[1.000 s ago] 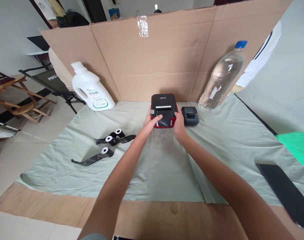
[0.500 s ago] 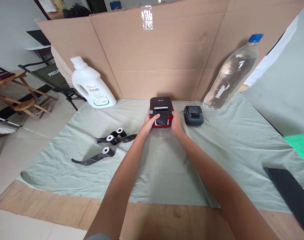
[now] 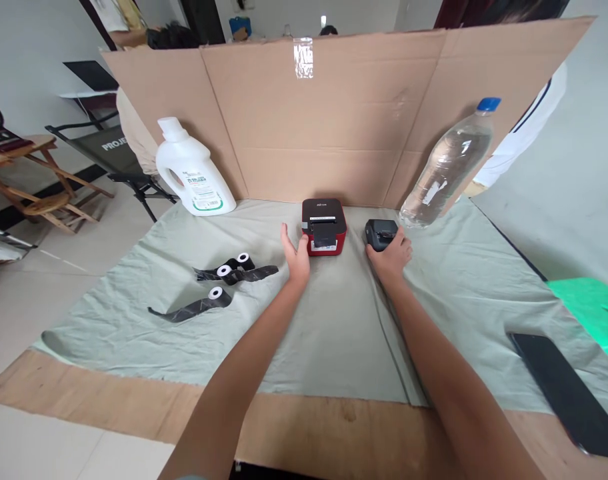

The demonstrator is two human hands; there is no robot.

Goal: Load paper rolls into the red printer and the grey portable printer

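A red and black receipt printer [image 3: 325,227] sits on the cloth against the cardboard, with a black strip of paper out of its front. My left hand [image 3: 297,260] is at its left front corner, fingers spread and holding nothing; whether the thumb touches the printer I cannot tell. To the right, my right hand [image 3: 393,257] grips a smaller black printer [image 3: 379,232], thumb at its near left side and fingers round its right side. Left of my left forearm lie several black paper rolls [image 3: 219,297] with white cores, their loose ends trailing leftward.
A cardboard panel [image 3: 324,120] stands along the back. A white detergent bottle [image 3: 199,175] leans at the left, and a clear bottle with a blue cap [image 3: 449,167] at the right. A black phone [image 3: 564,387] lies near the right front edge, with green material [image 3: 589,310] beyond it.
Both hands have come off the red and black printer. My left hand has opened beside it, and my right hand has moved right and closed on the smaller black printer.
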